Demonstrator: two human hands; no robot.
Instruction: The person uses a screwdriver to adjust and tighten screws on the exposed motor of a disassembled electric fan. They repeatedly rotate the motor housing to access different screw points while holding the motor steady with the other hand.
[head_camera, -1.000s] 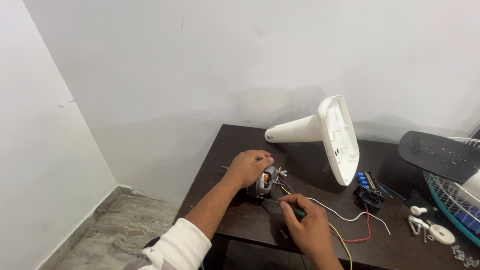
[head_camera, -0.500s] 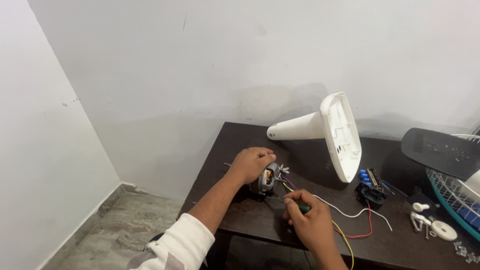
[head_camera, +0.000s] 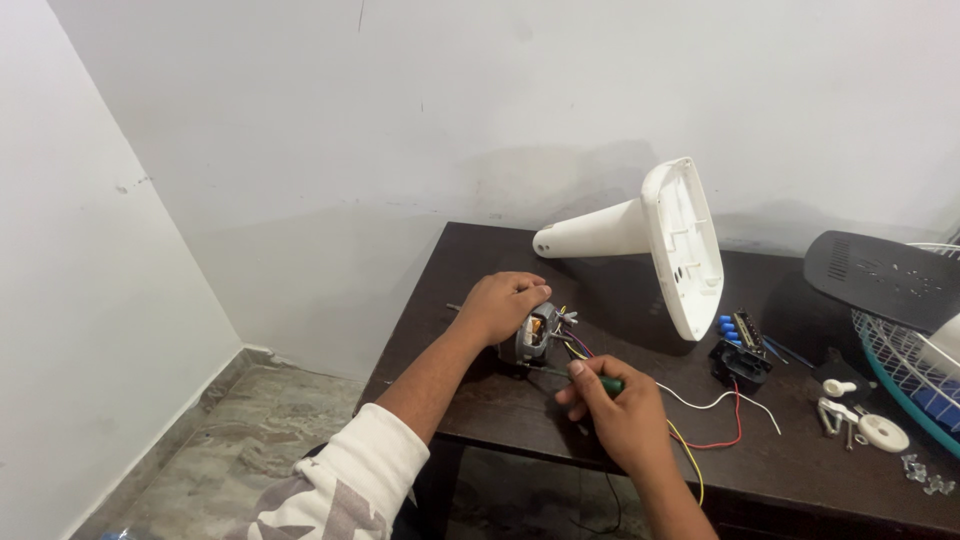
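A small electric motor (head_camera: 538, 336) with copper windings and coloured wires lies near the left end of a dark wooden table (head_camera: 480, 250). My left hand (head_camera: 500, 303) rests over the motor and grips it from above. My right hand (head_camera: 618, 415) holds a green-handled screwdriver (head_camera: 598, 381) whose shaft points left at the motor. Red, white and yellow wires (head_camera: 712, 425) trail from the motor toward the right.
A white fan base with its stem (head_camera: 672, 235) lies on its side behind the motor. A black switch block with blue buttons (head_camera: 740, 350), white plastic parts and screws (head_camera: 862, 418), a dark cover (head_camera: 885, 280) and a wire fan guard (head_camera: 905, 365) sit at the right.
The view has shifted slightly; both hands stay at the motor, with the right hand and screwdriver drawn a little closer to it.
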